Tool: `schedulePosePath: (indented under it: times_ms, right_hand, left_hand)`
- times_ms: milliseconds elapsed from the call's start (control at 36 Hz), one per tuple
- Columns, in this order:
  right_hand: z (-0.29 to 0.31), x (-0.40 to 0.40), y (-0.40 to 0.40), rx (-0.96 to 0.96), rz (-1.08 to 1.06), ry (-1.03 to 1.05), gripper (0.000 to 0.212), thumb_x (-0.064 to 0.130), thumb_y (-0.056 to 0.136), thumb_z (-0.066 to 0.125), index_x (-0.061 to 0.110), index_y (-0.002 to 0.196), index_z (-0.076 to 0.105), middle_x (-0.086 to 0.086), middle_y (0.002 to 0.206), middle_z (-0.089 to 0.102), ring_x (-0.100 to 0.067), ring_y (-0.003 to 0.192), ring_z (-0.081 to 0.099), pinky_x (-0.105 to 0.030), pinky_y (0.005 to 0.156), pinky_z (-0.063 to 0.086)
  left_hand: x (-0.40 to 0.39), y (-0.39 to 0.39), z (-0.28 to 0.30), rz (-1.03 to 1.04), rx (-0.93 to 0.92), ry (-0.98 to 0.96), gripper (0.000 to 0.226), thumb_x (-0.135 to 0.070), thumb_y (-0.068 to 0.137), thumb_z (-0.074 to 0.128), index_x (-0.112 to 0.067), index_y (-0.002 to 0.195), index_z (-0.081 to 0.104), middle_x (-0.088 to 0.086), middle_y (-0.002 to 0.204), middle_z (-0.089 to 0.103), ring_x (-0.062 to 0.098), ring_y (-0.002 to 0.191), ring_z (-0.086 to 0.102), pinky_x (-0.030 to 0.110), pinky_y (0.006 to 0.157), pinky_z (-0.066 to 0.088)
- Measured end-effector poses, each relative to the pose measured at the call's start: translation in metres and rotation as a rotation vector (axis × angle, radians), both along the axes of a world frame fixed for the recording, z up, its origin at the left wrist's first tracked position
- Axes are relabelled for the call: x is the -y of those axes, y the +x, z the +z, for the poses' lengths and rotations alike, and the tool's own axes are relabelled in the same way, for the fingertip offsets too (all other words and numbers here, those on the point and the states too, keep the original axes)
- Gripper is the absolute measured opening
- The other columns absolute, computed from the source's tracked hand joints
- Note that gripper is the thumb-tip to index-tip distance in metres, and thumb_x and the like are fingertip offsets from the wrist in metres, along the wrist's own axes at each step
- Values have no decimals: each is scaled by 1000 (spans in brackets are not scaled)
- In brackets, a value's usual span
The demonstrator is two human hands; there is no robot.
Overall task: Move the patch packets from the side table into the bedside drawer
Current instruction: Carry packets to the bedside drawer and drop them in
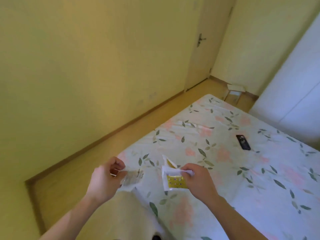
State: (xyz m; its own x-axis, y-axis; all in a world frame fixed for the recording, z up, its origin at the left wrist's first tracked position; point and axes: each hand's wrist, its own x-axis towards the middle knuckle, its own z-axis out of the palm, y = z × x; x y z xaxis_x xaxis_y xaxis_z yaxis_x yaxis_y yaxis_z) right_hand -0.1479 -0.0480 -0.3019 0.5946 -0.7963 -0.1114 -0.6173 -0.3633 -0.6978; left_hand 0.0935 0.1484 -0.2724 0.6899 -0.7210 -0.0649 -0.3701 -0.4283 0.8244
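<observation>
Two patch packets are held up above the near corner of a floral bed. The left packet (132,177) is a flat, pale, partly see-through sachet with blurred print, tilted and pinched at its near edge by the left hand (105,179). The right packet (173,179) is white-edged with a yellow panel of small round dots; its top is torn open, a flap standing upward, and it is gripped at its right side by the right hand (197,181).

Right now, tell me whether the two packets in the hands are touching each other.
Apart. The head view shows bedsheet between the clear packet in the left hand and the yellow packet in the right hand.
</observation>
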Motion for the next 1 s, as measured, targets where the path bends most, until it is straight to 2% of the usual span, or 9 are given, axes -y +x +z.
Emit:
schedulePosePath:
  times_ms: [139,278,389,500,583,639,722,833,1000]
  right_hand:
    - [7,16,115,14,194,8,14,15,88,67,27,80,71,17,78,69,-2,78,63,-19,67,48]
    - [12,24,223,33,305,10,15,17,89,67,29,82,71,23,75,66,-1,72,61,-19,63,43]
    - [8,25,308,32,335,13,18,19,91,66,33,80,69,26,76,66,1,69,61,-16,59,41]
    - [1,26,386,7,310,-3,13,22,92,67,30,83,72,18,70,65,-4,63,57,-14,52,38]
    - [-5,29,433,17,250,35,14,23,91,65,31,84,72,18,71,66,-6,65,61,-25,58,51]
    - [-4,35,460,15,209,53,13,24,91,65,33,84,72,18,71,66,-6,68,63,-26,60,50]
    - [1,52,487,3,157,46,16,26,92,64,37,82,69,18,73,66,-4,72,62,-18,60,41]
    - [1,89,519,47,32,69,16,26,90,67,36,78,70,17,70,67,-6,65,64,-33,64,54]
    - [-8,165,568,73,-100,46,15,23,90,68,34,80,70,14,74,70,-3,73,64,-33,69,54]
  left_hand:
    - [-29,77,-4,207,0,-16,22,1,82,74,-19,83,65,-2,85,71,12,76,64,13,50,49]
    - [-45,157,-10,322,-11,-33,21,0,83,75,-19,84,64,-2,85,70,11,77,65,15,50,50]
    - [-46,231,-16,357,-4,-32,23,-3,82,76,-22,83,64,-3,83,70,14,73,65,23,53,53]
    - [-39,312,-19,325,1,-6,23,-5,82,74,-26,83,64,-15,82,69,12,72,65,24,54,53]
    - [-25,369,-14,271,-1,15,20,-8,83,72,-27,83,63,-17,83,69,16,67,63,31,56,52]
    - [-8,406,-9,227,11,31,20,-11,84,72,-29,83,62,-17,82,69,14,65,63,33,57,53]
    - [26,452,0,139,35,51,22,-11,85,72,-31,83,61,-18,82,69,6,68,63,24,56,51]
    - [84,506,6,36,46,31,25,-8,83,73,-31,81,62,-18,80,68,5,71,63,21,58,51]
    - [188,569,6,-73,67,2,27,-4,81,73,-29,78,63,-16,77,69,2,66,61,15,57,47]
